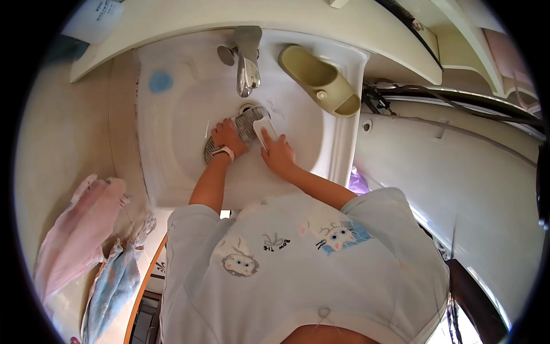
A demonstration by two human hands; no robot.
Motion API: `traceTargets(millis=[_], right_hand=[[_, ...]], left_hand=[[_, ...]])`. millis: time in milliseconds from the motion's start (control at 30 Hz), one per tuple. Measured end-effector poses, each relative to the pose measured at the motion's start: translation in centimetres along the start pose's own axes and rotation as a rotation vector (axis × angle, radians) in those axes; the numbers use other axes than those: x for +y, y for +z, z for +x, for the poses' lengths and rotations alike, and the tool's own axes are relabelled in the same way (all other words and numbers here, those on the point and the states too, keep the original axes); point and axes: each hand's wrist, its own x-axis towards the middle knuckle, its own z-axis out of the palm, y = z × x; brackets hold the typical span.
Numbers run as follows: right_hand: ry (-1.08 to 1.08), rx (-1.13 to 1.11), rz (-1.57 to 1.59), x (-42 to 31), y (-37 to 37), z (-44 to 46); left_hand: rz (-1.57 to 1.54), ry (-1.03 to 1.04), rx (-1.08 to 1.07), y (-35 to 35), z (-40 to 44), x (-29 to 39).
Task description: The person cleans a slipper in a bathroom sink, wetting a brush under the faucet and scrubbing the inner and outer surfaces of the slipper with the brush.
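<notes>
In the basin of the white sink (189,186) lies a slipper (246,124) with its grey ridged sole facing up. My left hand (229,137), with a band at the wrist, is closed over the middle of the sole and presses it down. White and scrub-brush shaped, a brush (264,129) is gripped in my right hand (279,156) and rests against the upper end of the sole. Its bristles are hidden beneath it. A second slipper (309,71), olive green with a round ornament, sits on the sink's right rim.
A chrome faucet (248,60) stands at the back, above the drain. A round blue patch (161,81) is on the sink's left ledge. Pink (80,229) and blue (113,284) towels hang at the left. A shelf (189,20) runs behind the sink; a white machine lid (447,166) is at the right.
</notes>
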Motion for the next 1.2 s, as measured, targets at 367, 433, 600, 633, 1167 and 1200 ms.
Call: traceTargets(millis=[367, 433, 600, 633, 1167, 1200], right_hand=[[0.04, 0.086, 0.112, -2.9, -1.0, 4.0], [-0.057, 0.064, -0.026, -1.7, -0.6, 3.0], [-0.024, 0.122, 0.044, -0.9, -1.2, 4.1], [0.001, 0.118, 0.055, -2.4, -0.5, 3.6], [-0.345, 0.019, -0.044, -3.8, -0.1, 0.1], [-0.298, 0.065, -0.078, -2.4, -0.7, 1.3]], left_hand=[[-0.131, 0.008, 0.038, 0.6, -0.4, -0.4], [-0.124, 0.071, 0.113, 0.1, -1.3, -0.6], [-0.147, -0.221, 0.015, -1.5, -5.3, -1.0], [-0.217, -0.248, 0.028, -0.6, -5.4, -1.5], [-0.311, -0.06, 0.213, 3.9, -4.2, -4.0], [-0.336, -0.075, 0.172, 2.5, -4.7, -3.5]])
